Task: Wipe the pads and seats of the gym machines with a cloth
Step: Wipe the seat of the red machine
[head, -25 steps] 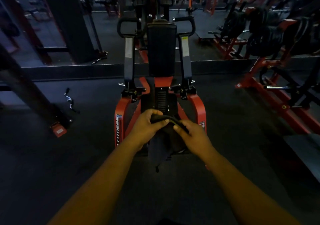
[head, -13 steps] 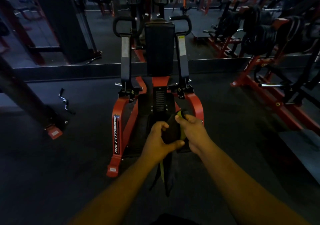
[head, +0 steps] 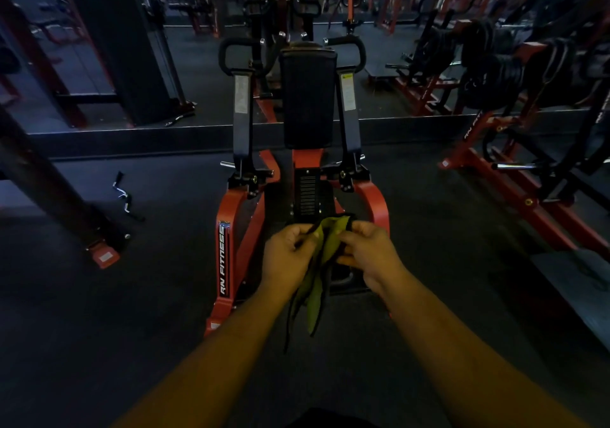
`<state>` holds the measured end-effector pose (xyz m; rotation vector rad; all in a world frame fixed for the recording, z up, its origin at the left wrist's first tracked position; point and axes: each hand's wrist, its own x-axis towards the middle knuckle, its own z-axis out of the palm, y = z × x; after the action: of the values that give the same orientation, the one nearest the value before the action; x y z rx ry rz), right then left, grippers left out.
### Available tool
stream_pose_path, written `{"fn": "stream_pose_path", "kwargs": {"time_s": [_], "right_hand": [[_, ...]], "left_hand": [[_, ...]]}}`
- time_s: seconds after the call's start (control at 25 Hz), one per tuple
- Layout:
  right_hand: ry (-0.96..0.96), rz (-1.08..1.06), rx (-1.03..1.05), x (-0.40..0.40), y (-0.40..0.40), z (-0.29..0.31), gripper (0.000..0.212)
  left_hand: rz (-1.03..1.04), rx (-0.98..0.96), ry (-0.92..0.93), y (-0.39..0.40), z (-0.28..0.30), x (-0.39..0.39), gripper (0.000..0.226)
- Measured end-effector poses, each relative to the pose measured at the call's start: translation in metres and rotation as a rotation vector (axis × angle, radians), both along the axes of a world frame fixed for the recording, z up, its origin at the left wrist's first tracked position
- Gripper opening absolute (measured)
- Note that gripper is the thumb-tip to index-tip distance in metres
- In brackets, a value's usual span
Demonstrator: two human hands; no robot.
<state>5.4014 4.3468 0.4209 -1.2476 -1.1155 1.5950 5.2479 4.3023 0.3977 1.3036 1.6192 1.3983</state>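
A red and black gym machine (head: 227, 249) stands straight ahead, its upright black back pad (head: 308, 97) facing me between two black handle arms. Its seat is hidden behind my hands. A yellow-green cloth with a dark edge (head: 318, 282) hangs between both hands in front of the machine's base. My left hand (head: 288, 256) pinches the cloth's upper left edge. My right hand (head: 369, 256) grips the upper right part. The lower end of the cloth dangles free toward the floor.
Dark rubber flooring surrounds the machine. A chrome curl bar attachment (head: 123, 196) lies on the floor at left, near a slanted black post with a red foot (head: 102, 252). A red plate-loaded machine (head: 515, 177) stands at right. A mirror wall runs behind.
The hands have pulled the bunched dark cloth apart, showing its yellow-green side. The view has come nearer to the machine and tilted down.
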Motion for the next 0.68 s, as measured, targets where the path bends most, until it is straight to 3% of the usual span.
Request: {"fn": "stream_pose_path", "kwargs": {"time_s": [0.16, 0.28, 0.4, 0.48, 0.68], "right_hand": [[0.089, -0.101, 0.055, -0.011, -0.003, 0.001, 0.049], [0.088, -0.064, 0.076, -0.014, -0.005, 0.005, 0.04], [0.038, 0.0, 0.092, -0.014, -0.003, 0.005, 0.025], [-0.089, 0.098, 0.167, -0.006, 0.001, 0.001, 0.016], [-0.73, 0.391, 0.517, 0.022, 0.013, -0.002, 0.014]], "left_hand": [[-0.081, 0.046, 0.037, -0.008, -0.002, 0.007, 0.024], [-0.201, 0.041, 0.14, -0.013, -0.003, 0.0, 0.043], [-0.17, 0.01, 0.236, -0.01, 0.002, -0.012, 0.034], [-0.157, -0.003, 0.192, -0.007, 0.01, -0.019, 0.025], [-0.122, 0.047, 0.08, 0.002, 0.025, -0.029, 0.017]]}}
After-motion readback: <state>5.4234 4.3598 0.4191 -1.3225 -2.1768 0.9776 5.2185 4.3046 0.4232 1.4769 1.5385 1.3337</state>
